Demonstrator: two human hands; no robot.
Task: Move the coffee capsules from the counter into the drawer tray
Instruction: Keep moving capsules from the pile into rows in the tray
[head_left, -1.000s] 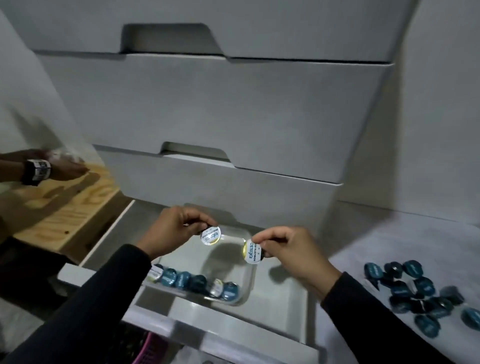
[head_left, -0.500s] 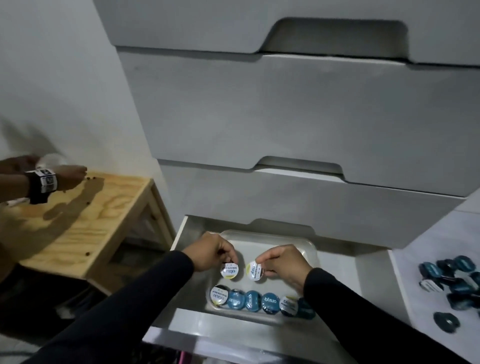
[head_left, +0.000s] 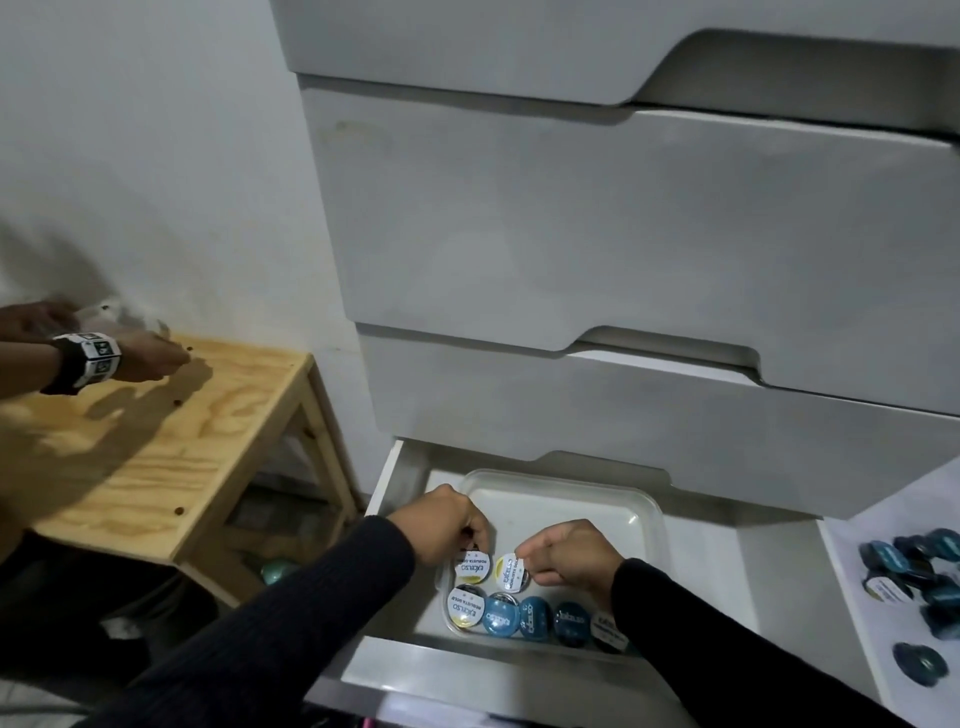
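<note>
White open drawer (head_left: 769, 587) under grey drawer fronts, beside a pale wooden side table (head_left: 171, 441).
Left hand (head_left: 447, 525) and right hand (head_left: 566, 558) each pinch a white-lidded round coffee capsule (head_left: 471, 565) over the clear plastic tray (head_left: 566, 493).

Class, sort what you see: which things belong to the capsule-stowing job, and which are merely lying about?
Belongs to the job:
left hand
right hand
two white-lidded capsules
tray
drawer
capsules on the counter

Lying about:
wooden table
closed upper drawers

Dim, cool light w/ soft grain. Long shadows spill over the wooden table (head_left: 156, 447) and wall (source seems upper right). Wide-angle bend at edges; another person's hand (head_left: 148, 356) at far left motion-blurred.
</note>
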